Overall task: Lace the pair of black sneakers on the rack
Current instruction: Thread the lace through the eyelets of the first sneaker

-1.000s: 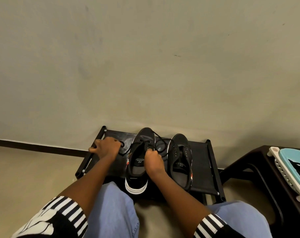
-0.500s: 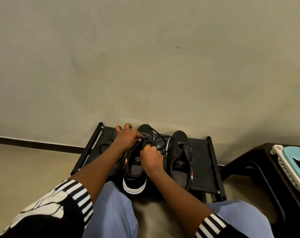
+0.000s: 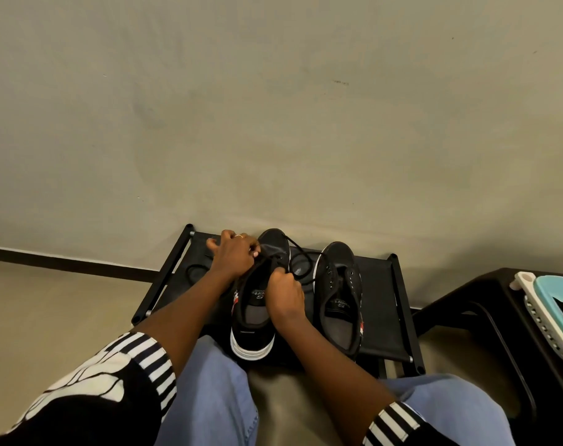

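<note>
Two black sneakers stand side by side on a low black rack (image 3: 381, 294) against the wall. The left sneaker (image 3: 253, 323) has a white sole and a black lace (image 3: 301, 252) looping out over its toe towards the right sneaker (image 3: 339, 284), whose eyelets show no lace. My left hand (image 3: 233, 255) sits over the left sneaker's eyelets with fingers curled, pinching one end of the lace. My right hand (image 3: 285, 292) grips the other part of the lace at the sneaker's tongue. The fingertips of both hands are hidden.
A second black lace (image 3: 195, 271) lies coiled on the rack's left side. A dark stool (image 3: 486, 304) stands at the right with a white and teal basket (image 3: 550, 320) on it. My knees in blue jeans fill the foreground. A grey wall rises behind the rack.
My left hand came in from the rack's left side to the left sneaker's eyelets and now pinches the lace there. My right hand stayed at the tongue.
</note>
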